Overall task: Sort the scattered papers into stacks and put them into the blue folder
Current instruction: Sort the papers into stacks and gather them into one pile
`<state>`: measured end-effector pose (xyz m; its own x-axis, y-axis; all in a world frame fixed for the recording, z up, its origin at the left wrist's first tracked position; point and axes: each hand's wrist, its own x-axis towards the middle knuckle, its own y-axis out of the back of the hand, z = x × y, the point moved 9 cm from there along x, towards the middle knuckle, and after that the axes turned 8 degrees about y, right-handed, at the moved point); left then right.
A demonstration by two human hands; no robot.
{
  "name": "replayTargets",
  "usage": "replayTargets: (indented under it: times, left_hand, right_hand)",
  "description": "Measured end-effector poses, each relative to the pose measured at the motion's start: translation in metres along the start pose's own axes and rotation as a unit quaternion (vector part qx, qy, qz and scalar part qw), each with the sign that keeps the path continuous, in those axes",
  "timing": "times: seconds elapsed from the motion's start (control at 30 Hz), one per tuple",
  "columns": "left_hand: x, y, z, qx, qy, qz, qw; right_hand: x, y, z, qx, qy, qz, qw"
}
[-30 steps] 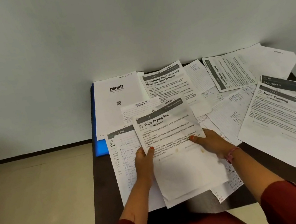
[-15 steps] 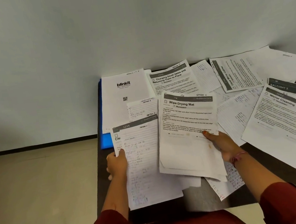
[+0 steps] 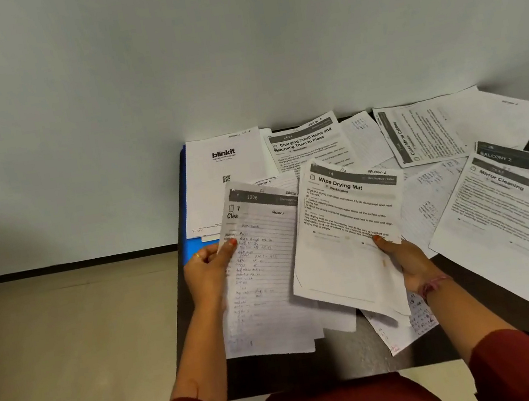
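Paper bundles have just parted: left hand [image 3: 206,272] pinches the handwritten lined sheet [image 3: 262,280] at nine o'clock, right hand [image 3: 404,261] grips the "Wipe Drying Mat" stack [image 3: 342,243], sorting barely begun.

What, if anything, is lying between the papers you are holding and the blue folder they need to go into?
The blue folder is mostly covered: the blinkit sheet lies on top of it, leaving only its left edge and near corner showing. The lined-paper bundle in the left hand also overlaps that sheet's near edge. The right hand holds the Wipe Drying Mat stack.
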<state>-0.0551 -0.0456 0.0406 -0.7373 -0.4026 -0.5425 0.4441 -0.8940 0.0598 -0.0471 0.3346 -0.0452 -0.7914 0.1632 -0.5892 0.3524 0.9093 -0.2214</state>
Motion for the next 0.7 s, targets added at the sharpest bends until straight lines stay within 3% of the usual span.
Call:
replayTargets:
  times: [0.13,0.3,0.7]
  left_hand:
    - [-0.014,-0.008,0.043,0.085,-0.132,0.002,0.987]
    - [-0.028,-0.023,0.08,0.233,-0.253,0.04,0.938]
    - [-0.069,-0.043,0.151,0.244,-0.454,0.093,0.852]
  right_hand:
    - [0.0,0.003,-0.002,0.013,0.004,0.002,1.0]
    - [-0.006,0.001,-0.014,0.036,0.026,-0.007,0.999]
    - [-0.008,0.004,-0.024,0.033,0.045,-0.003,0.998]
